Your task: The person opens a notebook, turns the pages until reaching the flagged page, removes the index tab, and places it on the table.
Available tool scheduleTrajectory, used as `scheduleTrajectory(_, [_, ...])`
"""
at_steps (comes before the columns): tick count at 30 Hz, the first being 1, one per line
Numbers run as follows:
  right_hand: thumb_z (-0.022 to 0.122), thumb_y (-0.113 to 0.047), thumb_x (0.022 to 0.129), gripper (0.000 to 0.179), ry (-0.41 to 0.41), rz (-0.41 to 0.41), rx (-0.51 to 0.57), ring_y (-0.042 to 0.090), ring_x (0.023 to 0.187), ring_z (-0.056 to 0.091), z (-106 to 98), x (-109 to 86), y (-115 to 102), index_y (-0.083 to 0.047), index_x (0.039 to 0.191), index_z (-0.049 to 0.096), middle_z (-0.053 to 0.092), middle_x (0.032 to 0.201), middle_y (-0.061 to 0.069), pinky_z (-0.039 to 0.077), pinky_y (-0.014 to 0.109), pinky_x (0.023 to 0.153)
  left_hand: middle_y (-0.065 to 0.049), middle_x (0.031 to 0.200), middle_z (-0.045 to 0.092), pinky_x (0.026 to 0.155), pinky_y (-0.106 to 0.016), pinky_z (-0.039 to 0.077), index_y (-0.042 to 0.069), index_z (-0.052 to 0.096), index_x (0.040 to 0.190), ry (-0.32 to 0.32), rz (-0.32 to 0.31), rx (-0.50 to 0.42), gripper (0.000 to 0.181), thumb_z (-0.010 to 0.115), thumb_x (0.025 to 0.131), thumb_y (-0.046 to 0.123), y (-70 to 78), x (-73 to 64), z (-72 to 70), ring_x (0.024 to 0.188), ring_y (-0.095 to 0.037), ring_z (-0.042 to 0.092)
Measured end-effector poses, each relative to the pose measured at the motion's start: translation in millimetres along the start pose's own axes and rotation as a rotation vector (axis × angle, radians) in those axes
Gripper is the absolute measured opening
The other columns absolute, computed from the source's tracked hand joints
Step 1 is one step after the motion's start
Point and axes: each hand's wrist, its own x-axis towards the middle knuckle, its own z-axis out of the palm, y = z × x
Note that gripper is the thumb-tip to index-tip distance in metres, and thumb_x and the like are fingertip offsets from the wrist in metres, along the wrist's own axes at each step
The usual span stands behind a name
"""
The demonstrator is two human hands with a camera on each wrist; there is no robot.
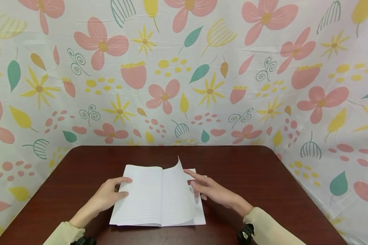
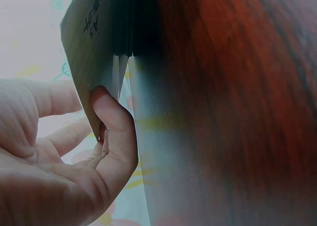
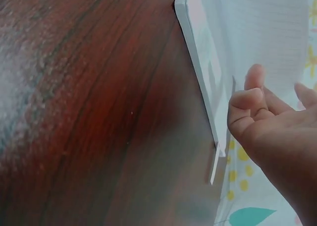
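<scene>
Head view is showing an opened ruled notebook (image 1: 142,197) lying on the dark wood tabletop (image 1: 239,166), in the lower centre of the frame, its right-hand page (image 1: 176,197) lifting so that the top corner is curling upward. At lower left of centre, the left hand (image 1: 105,195) is gripping the notebook's left edge. At lower right of centre, the right hand (image 1: 213,192) is holding its fingers apart and loosely bent, clamped on nothing, its index finger reaching to the lifted page's edge; whether it is touching, I cannot tell.

Left wrist view is revealing what the head view is hiding: dark handwriting (image 2: 93,20) is showing on a pale face of the notebook at upper left, and digits are wrapping both sides of the edge. Right wrist view is adding the thick page block (image 3: 198,62), running down from top centre, with a narrow white slip (image 3: 214,167) jutting from its lower end. Floral-print cloth (image 1: 184,68) is filling the head view's upper part.
</scene>
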Motion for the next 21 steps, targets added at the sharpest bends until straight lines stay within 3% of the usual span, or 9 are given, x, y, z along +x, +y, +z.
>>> scheduleTrajectory(2, [0.051,-0.033,0.113,0.056,0.009,0.018,0.022,0.028,0.119,0.059,2,2.2,0,-0.028,0.166,0.036,0.058,0.097,0.035,0.043,0.029,0.065,-0.021,0.137,0.063,0.076,-0.038,0.050,0.008,0.072,0.131,0.001,0.002,-0.001,0.041,0.079,0.091,0.006,-0.3,0.0,0.2,0.098,-0.026,0.056])
scheduleTrajectory(4, [0.055,-0.031,0.111,0.058,0.019,0.026,0.025,0.026,0.124,0.060,4,3.6,0,-0.026,0.166,0.037,0.065,0.110,0.030,0.045,0.028,0.067,-0.022,0.138,0.062,0.077,-0.039,0.051,0.009,0.072,0.131,0.003,0.003,0.000,0.041,0.080,0.091,0.006,-0.4,-0.1,0.3,0.101,-0.026,0.057])
scheduleTrajectory(8, [0.068,-0.021,0.104,0.069,0.024,-0.007,-0.016,0.029,0.097,0.065,8,6.2,2,-0.023,0.166,0.037,0.059,0.144,0.021,0.051,0.030,0.076,-0.022,0.139,0.062,0.078,-0.040,0.051,0.008,0.072,0.131,0.006,0.011,0.003,0.041,0.080,0.091,0.006,-0.6,-0.6,0.3,0.104,-0.028,0.057])
scheduleTrajectory(13, [0.077,-0.019,0.098,0.078,0.015,-0.061,-0.084,0.022,0.088,0.058,12,10.3,4,-0.017,0.165,0.037,0.060,0.142,0.021,0.050,0.029,0.075,-0.021,0.135,0.064,0.075,-0.038,0.051,0.008,0.072,0.130,0.010,0.016,-0.003,0.041,0.080,0.090,0.005,-1.3,-1.1,0.8,0.096,-0.025,0.057])
scheduleTrajectory(21, [0.080,-0.022,0.097,0.079,0.010,-0.085,-0.126,0.033,0.111,0.062,17,16.1,1,-0.013,0.164,0.039,0.064,0.138,0.015,0.050,0.034,0.085,-0.018,0.129,0.066,0.073,-0.037,0.050,0.007,0.072,0.130,0.011,0.015,-0.019,0.041,0.079,0.090,0.004,0.2,-2.0,0.8,0.089,-0.023,0.054])
